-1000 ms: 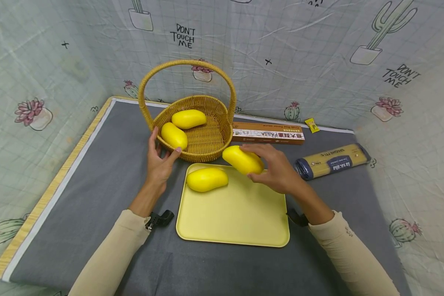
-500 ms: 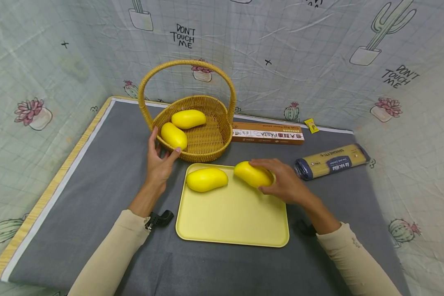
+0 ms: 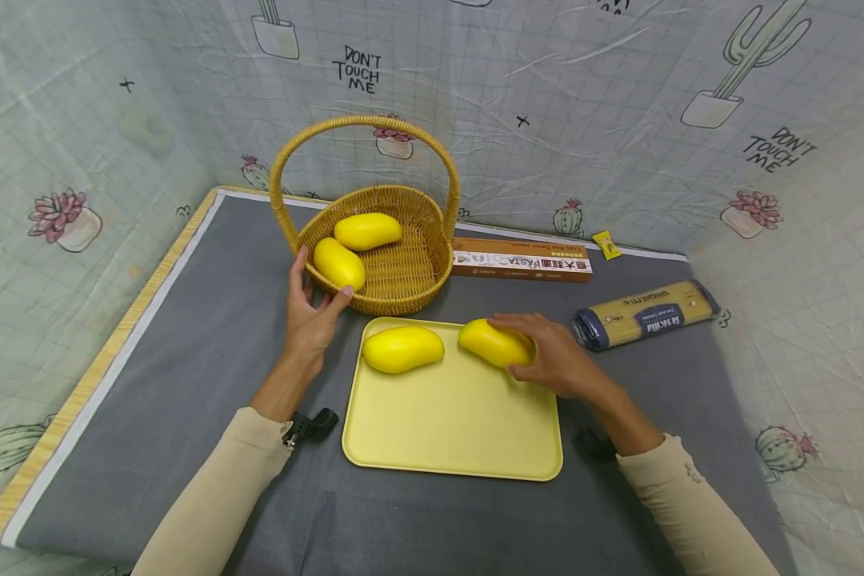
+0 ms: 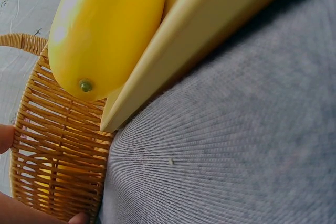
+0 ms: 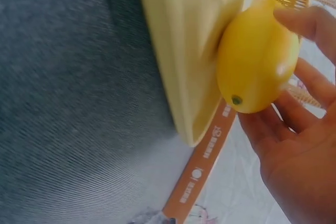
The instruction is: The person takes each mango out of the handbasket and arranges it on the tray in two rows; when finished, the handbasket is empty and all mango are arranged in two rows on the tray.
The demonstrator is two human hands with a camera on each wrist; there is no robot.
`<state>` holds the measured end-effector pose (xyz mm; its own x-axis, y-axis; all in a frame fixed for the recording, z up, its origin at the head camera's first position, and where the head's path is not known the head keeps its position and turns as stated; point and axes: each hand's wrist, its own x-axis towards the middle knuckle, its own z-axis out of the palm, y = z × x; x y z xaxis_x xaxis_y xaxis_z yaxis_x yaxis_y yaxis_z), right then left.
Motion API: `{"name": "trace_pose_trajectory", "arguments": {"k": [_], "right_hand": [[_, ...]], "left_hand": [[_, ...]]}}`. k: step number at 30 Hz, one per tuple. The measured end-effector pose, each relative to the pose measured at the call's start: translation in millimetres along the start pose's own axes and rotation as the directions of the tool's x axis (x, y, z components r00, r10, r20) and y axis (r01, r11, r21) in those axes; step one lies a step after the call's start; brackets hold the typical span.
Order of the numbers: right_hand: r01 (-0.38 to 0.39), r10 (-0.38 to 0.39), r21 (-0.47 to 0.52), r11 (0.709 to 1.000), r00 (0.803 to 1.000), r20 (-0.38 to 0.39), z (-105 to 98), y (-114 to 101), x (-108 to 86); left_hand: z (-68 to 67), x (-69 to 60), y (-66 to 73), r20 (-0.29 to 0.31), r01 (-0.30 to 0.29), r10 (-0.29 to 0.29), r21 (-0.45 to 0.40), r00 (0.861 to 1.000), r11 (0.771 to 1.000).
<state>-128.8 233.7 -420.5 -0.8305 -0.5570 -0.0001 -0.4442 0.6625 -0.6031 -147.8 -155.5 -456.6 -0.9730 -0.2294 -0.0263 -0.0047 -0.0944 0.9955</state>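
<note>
In the head view my right hand (image 3: 556, 354) grips a yellow mango (image 3: 495, 342) at the back right of the yellow tray (image 3: 454, 424). The right wrist view shows this mango (image 5: 257, 56) against the tray, thumb and fingers around it. Another mango (image 3: 403, 350) lies at the tray's back left. My left hand (image 3: 311, 324) holds the near left rim of the wicker basket (image 3: 403, 276), its thumb at the rim. Inside the basket lie two mangoes, one (image 3: 367, 232) behind the other (image 3: 339, 265).
Behind the tray, right of the basket, lies a brown pasta box (image 3: 522, 259). A small yellow packet (image 3: 606, 245) is near the table's back edge. A spaghetti pack (image 3: 648, 314) lies to the right of my right hand. Patterned cloth stands behind and at both sides.
My right hand has moved right and down with its mango, from beside the basket's front to the tray's back right. My left hand and the basket have stayed in place.
</note>
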Motion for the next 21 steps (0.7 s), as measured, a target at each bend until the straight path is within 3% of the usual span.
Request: {"name": "trace_pose_trajectory", "arguments": {"k": [5,11,21], "right_hand": [[0.005,-0.005,-0.028,1.000,1.000,0.003,-4,-5,2.2],[0.047,-0.048,-0.018,0.999,0.996,-0.072,-14,-23,11.1],[0.145,-0.137,0.022,0.989,0.969,-0.208,-14,-66,51.9]], "left_hand": [[-0.4,-0.3,-1.0,0.000,-0.010,0.010,0.002,1.000,1.000],[-0.3,-1.0,-0.2,0.003,-0.020,0.020,0.001,1.000,1.000],[-0.2,-0.2,-3.2,0.003,-0.021,0.021,0.001,1.000,1.000]]}}
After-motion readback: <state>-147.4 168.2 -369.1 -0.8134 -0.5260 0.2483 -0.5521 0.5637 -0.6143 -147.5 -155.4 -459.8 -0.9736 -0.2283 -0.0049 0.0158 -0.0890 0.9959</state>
